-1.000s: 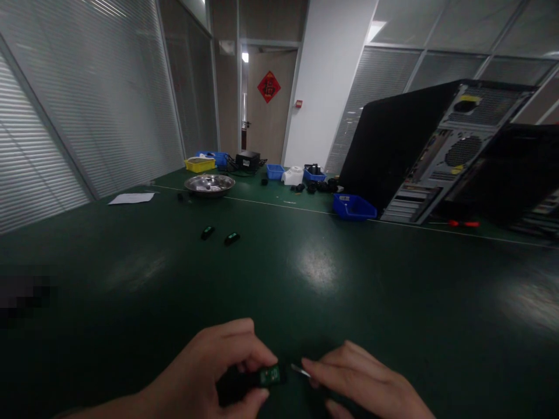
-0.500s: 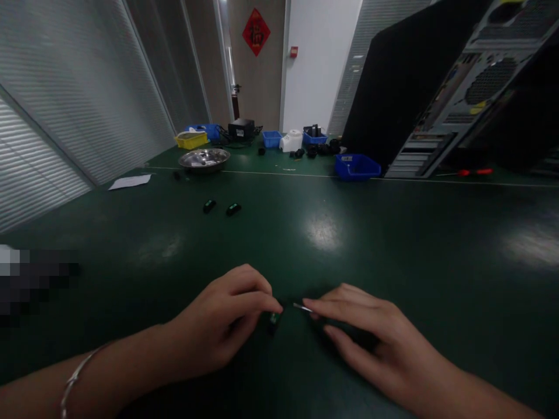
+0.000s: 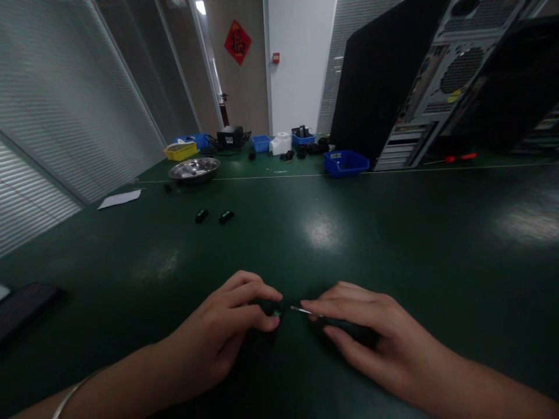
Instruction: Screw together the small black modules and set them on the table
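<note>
Table (image 3: 393, 233): deep green, crossed by one thin pale line, with whitish patches of glare from where I stand
Near part (image 3: 277, 314): black, with a small bright green patch
Tool (image 3: 302, 310): silvery at the tip, dark along the handle
Far parts (image 3: 226, 217): both black, green patch on each
Bracelet (image 3: 69, 401): silver
Bowl (image 3: 196, 179): shiny silver
Left bin (image 3: 181, 154): yellow
Front bin (image 3: 347, 167): strong blue
Shell (image 3: 280, 144): white
Paper (image 3: 120, 199): white
Case (image 3: 378, 87): plain black side, grey back with dark mesh and a yellow spot
Screwdriver (image 3: 460, 157): bright red handle
Door (image 3: 255, 87): light brown
Sign (image 3: 238, 42): red diamond, dark character
Wall (image 3: 301, 70): whitish
Blinds (image 3: 39, 99): grey-white, finely striped
</note>
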Demonstrator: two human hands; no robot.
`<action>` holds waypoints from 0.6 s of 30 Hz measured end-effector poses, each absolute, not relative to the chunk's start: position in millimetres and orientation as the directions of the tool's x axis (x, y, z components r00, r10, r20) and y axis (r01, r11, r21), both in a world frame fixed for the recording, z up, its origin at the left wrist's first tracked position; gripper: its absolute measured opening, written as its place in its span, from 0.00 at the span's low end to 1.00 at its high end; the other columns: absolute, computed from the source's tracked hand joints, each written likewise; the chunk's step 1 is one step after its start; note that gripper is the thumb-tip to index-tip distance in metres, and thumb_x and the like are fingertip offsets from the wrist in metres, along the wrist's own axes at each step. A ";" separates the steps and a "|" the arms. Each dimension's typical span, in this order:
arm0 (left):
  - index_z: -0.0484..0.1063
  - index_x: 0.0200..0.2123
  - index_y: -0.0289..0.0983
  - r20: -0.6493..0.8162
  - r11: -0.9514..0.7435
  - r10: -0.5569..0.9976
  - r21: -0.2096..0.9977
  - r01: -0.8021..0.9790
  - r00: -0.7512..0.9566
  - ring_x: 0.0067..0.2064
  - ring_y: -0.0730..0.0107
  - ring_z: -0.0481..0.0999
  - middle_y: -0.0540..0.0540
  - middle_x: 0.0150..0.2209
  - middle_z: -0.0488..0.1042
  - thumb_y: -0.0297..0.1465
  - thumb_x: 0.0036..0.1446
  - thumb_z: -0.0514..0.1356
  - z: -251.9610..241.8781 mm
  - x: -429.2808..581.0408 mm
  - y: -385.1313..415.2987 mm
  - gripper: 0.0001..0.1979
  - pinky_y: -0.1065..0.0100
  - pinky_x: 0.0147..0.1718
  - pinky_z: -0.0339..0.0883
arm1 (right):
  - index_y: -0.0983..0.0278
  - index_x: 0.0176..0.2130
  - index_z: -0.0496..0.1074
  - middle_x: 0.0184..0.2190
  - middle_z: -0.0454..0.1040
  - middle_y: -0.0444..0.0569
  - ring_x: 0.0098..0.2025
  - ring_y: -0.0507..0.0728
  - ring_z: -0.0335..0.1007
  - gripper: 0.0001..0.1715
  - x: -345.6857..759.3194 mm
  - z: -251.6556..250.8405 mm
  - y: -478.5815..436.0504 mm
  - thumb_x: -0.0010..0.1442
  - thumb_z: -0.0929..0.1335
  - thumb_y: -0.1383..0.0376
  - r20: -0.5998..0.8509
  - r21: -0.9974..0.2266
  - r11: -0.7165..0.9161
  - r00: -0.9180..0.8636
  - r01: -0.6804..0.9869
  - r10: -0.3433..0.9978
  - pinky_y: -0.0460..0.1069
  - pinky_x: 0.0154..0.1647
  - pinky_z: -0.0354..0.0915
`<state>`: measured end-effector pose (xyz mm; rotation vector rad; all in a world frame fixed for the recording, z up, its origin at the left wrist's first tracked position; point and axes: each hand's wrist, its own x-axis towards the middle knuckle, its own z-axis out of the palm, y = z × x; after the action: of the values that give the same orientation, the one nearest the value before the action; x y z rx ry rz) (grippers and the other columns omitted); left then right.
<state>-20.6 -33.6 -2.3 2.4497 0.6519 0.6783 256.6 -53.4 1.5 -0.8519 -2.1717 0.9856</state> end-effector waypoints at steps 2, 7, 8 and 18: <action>0.73 0.44 0.39 0.308 -0.736 0.572 0.601 0.310 0.760 0.56 0.59 0.65 0.44 0.56 0.70 0.13 0.60 0.47 -2.2 -21.1 -33.1 0.21 0.57 0.53 0.66 | 0.55 0.58 0.72 0.43 0.78 0.47 0.43 0.54 0.74 0.24 257.2 1.3 -54.0 0.66 0.66 0.74 0.254 -0.798 0.520 -0.614 0.304 0.748 0.48 0.44 0.70; 0.74 0.41 0.38 0.253 -0.686 0.615 0.638 0.349 0.747 0.57 0.55 0.65 0.42 0.57 0.69 0.13 0.58 0.49 -1.4 -21.5 -33.5 0.20 0.52 0.53 0.65 | 0.56 0.57 0.73 0.43 0.79 0.48 0.43 0.55 0.74 0.23 257.5 2.4 -54.5 0.66 0.66 0.74 0.253 -0.787 0.525 -0.607 0.324 0.754 0.48 0.43 0.70; 0.74 0.41 0.38 0.246 -0.681 0.621 0.639 0.357 0.744 0.57 0.55 0.65 0.42 0.57 0.69 0.13 0.58 0.49 -1.1 -21.3 -34.0 0.20 0.52 0.53 0.65 | 0.57 0.57 0.73 0.43 0.79 0.48 0.43 0.55 0.75 0.23 257.2 2.7 -54.3 0.66 0.66 0.73 0.249 -0.785 0.524 -0.607 0.330 0.755 0.48 0.43 0.70; 0.72 0.41 0.39 0.243 -0.687 0.635 0.612 0.392 0.733 0.56 0.55 0.65 0.43 0.54 0.70 0.11 0.53 0.48 -1.2 -19.4 -38.0 0.22 0.51 0.52 0.65 | 0.58 0.57 0.73 0.45 0.79 0.49 0.45 0.56 0.75 0.22 256.3 5.1 -55.4 0.67 0.65 0.73 0.246 -0.770 0.532 -0.607 0.350 0.756 0.49 0.45 0.71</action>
<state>-19.4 -38.0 -1.2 2.3990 0.7763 0.6043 256.3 -55.4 5.1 -0.8931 -2.2027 0.9303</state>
